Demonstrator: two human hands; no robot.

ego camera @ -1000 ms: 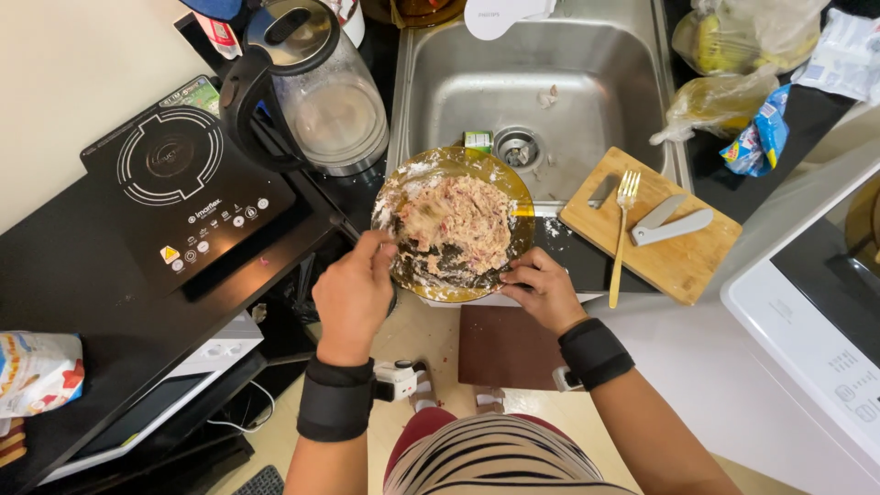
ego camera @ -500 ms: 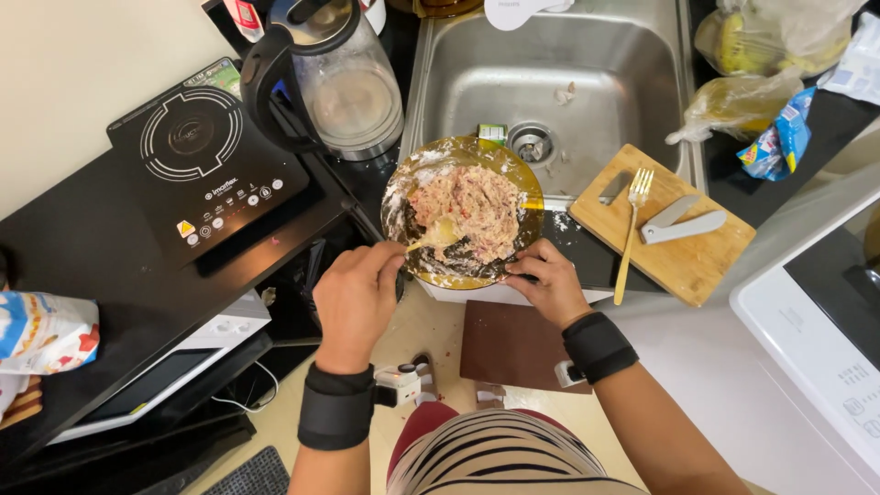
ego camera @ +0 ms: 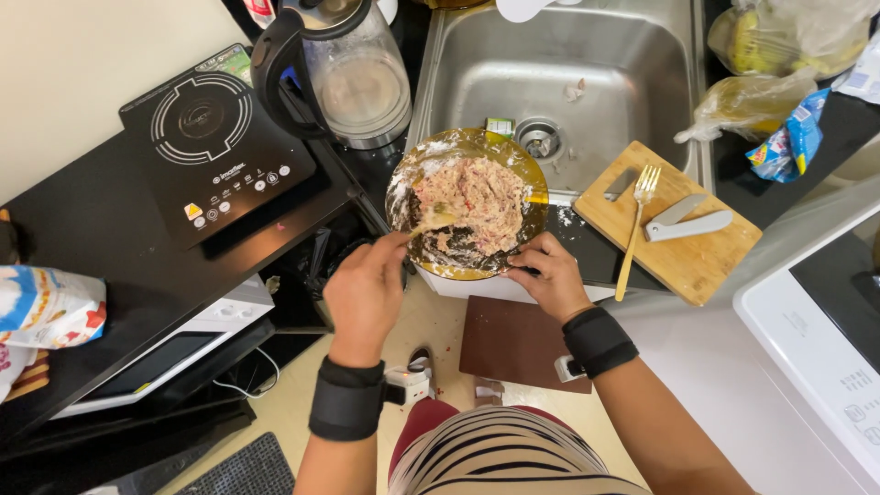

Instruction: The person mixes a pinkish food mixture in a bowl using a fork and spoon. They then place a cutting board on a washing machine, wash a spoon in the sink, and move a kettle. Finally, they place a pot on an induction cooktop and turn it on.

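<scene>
An amber glass bowl (ego camera: 530,171) rests on the sink's front edge, filled with a pinkish minced mixture (ego camera: 478,203). My left hand (ego camera: 365,291) grips a spoon (ego camera: 434,221) whose tip is dug into the mixture at the bowl's left side. My right hand (ego camera: 547,275) holds the bowl's near right rim, fingers curled on the glass. Both wrists wear black bands.
A steel sink (ego camera: 587,64) lies behind the bowl. A wooden board (ego camera: 687,257) with a fork (ego camera: 634,229) and a folded knife (ego camera: 687,220) sits right. A glass kettle (ego camera: 353,78) and a black induction hob (ego camera: 215,142) stand left. Bags (ego camera: 779,64) lie far right.
The spoon in my left hand has shifted through the mixture toward the bowl's left side. My right hand stays on the rim. The view has drifted slightly.
</scene>
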